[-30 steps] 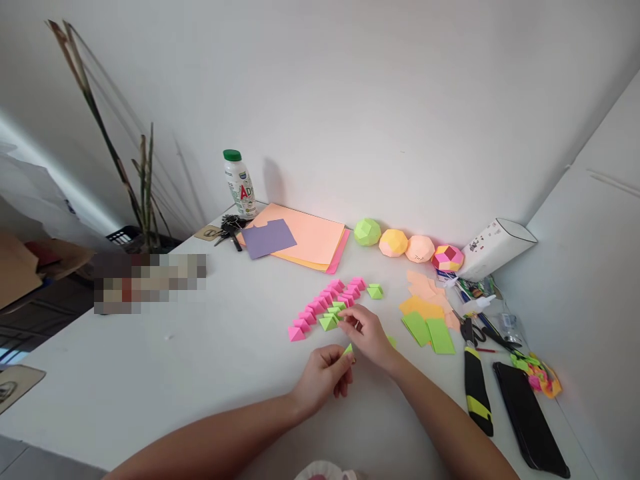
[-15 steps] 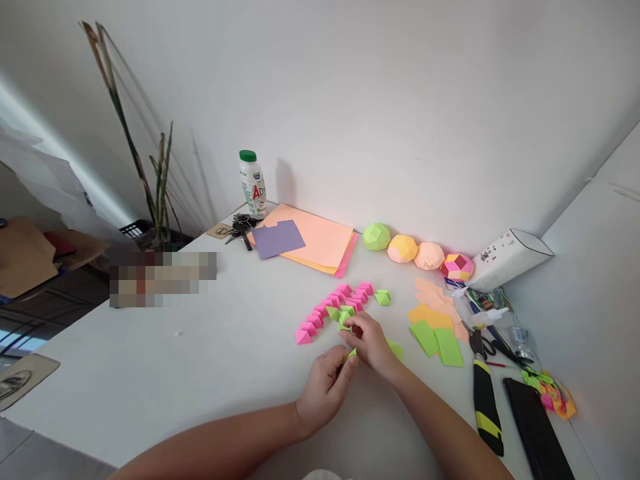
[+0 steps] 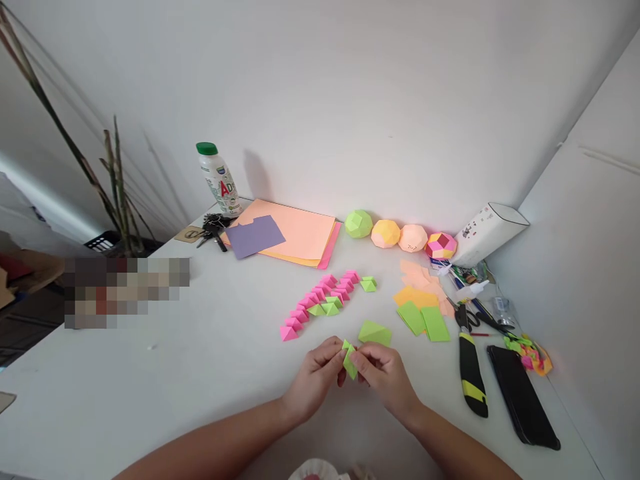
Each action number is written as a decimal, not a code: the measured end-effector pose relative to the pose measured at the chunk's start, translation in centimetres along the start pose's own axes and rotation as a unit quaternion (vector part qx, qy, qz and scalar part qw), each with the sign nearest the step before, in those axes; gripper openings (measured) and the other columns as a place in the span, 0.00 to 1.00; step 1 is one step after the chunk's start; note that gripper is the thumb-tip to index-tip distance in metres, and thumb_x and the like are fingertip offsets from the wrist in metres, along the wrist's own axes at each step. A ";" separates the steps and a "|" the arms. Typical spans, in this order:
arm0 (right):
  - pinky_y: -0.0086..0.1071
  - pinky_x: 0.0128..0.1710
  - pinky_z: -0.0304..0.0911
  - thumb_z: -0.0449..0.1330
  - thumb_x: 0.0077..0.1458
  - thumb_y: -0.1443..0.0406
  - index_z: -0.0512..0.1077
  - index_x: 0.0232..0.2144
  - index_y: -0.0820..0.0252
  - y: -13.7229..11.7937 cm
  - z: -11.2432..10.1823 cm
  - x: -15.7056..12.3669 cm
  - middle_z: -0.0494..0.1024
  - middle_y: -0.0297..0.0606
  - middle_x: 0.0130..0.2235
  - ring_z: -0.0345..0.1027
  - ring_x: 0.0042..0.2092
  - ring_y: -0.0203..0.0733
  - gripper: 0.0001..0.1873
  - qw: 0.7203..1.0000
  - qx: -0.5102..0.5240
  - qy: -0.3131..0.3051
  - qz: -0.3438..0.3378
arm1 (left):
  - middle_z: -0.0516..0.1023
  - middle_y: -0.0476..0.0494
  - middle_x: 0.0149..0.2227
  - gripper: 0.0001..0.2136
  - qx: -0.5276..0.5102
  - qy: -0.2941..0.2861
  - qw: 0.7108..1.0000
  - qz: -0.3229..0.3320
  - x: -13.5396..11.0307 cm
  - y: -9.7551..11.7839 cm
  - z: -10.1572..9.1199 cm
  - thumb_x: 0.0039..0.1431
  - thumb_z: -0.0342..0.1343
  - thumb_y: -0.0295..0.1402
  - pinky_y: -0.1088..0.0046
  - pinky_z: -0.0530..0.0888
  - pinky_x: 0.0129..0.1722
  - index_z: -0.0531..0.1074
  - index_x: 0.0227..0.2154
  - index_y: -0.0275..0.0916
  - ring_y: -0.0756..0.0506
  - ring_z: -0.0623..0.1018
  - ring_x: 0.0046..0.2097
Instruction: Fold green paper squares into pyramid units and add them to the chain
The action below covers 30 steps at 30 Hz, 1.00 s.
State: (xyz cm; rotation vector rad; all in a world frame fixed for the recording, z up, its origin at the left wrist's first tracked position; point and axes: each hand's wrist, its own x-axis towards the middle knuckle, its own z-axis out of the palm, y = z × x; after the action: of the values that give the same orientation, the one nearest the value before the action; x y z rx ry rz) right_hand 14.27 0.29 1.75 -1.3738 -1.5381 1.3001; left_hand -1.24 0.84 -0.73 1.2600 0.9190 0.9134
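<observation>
Gripping green folded paper (image 3: 349, 366) from both sides, pinched between thumb and fingers of left hand (image 3: 310, 381) and right hand (image 3: 389, 377). Located at near side of bench (image 3: 215, 360), short of loose green piece (image 3: 374, 333) and rows of pink folded units (image 3: 305, 312). Can't tell whether one piece or two in grip, or whether raised or resting. Looks like shaping or aligning folds. Brace with left, adjust with right in small moves. Pinch lightly, close to creases, to avoid crushing points. Line up edges first, then press flat along each fold. Don't force anything tight; likely to buckle. Mind loose green piece just beyond right fingers, easy to nudge.
</observation>
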 end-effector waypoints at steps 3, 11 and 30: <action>0.28 0.23 0.53 0.55 0.55 0.56 0.64 0.16 0.60 -0.6 0.0 0.1 0.63 0.31 0.19 0.56 0.23 0.34 0.20 0.998 -0.052 0.013 -0.035 | 0.64 0.47 0.26 0.19 0.009 -0.019 1.000 0.012 -0.1 0.1 -0.1 0.62 0.45 0.36 0.74 0.66 0.34 0.64 0.16 0.37 0.48 0.68 0.33; 0.28 0.21 0.49 0.57 0.53 0.61 0.61 0.14 0.60 -0.5 0.0 -0.1 0.60 0.30 0.17 0.52 0.21 0.33 0.19 0.982 -0.173 0.047 -0.061 | 0.63 0.47 0.25 0.17 0.094 -0.021 0.994 0.043 -0.3 0.4 -0.2 0.59 0.43 0.30 0.74 0.65 0.31 0.60 0.15 0.37 0.49 0.67 0.31; 0.27 0.22 0.58 0.62 0.49 0.61 0.69 0.23 0.60 0.0 -0.1 -0.2 0.67 0.31 0.21 0.59 0.23 0.34 0.10 1.000 -0.003 0.023 0.016 | 0.64 0.44 0.28 0.13 0.189 -0.081 0.968 0.144 -0.7 0.3 -0.3 0.63 0.37 0.31 0.72 0.66 0.30 0.61 0.24 0.39 0.47 0.66 0.31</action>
State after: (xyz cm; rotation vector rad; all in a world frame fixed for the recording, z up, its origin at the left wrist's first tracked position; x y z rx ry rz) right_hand 14.35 0.14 1.82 -1.4281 -1.4950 1.2757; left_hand -1.76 0.36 -0.40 1.8047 0.8145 0.8660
